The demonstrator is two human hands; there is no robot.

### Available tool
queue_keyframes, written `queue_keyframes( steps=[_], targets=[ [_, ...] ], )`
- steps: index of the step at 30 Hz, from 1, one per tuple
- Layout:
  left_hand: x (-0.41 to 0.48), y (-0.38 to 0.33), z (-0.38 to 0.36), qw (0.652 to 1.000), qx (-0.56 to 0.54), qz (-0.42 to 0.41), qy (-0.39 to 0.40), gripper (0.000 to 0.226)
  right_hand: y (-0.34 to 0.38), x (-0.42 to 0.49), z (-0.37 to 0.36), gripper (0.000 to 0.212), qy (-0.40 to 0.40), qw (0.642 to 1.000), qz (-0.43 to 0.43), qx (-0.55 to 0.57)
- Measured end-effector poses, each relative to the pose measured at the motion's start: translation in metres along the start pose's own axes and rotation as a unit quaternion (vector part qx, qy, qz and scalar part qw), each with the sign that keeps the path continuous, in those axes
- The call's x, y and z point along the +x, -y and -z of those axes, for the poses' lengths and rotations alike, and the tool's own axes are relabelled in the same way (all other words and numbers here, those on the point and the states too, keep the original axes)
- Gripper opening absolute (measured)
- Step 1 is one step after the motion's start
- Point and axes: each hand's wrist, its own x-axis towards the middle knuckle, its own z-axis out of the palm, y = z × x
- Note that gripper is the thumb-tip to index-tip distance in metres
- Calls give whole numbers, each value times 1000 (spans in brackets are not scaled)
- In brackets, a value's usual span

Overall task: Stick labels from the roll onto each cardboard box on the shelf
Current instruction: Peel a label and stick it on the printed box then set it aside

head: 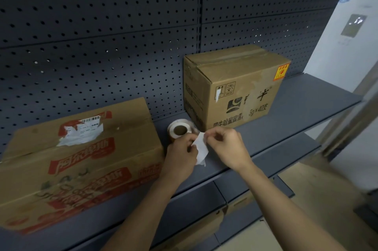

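A white label strip (200,148) hangs between my two hands above the dark shelf (296,107). My left hand (181,156) pinches its left edge and my right hand (227,146) pinches its top right corner. Just behind my left hand lies the label roll (180,129) on the shelf. A wide cardboard box with red print (77,160) sits to the left, with a torn shipping label on its top. A taller brown cardboard box (237,87) stands behind and to the right, a small white label on its front face.
A dark pegboard wall (102,25) backs the shelf. A white appliance (343,42) stands at the right end. Below the shelf edge sits a lower shelf (266,185) with more cardboard under it.
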Motion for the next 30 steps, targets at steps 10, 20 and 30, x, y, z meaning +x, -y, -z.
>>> queue_keyframes(
  steps=[10,20,30],
  targets=[
    [-1,1,-1,998,47,-10,-29,14,17,-5,23,16,-140,989,-42,-3],
    [-8,5,4,996,88,0,-29,9,21,-6,33,20,-187,980,-62,-19],
    [-29,-34,35,983,-180,15,-7,17,62,-25,7,8,-194,968,140,-71]
  ],
)
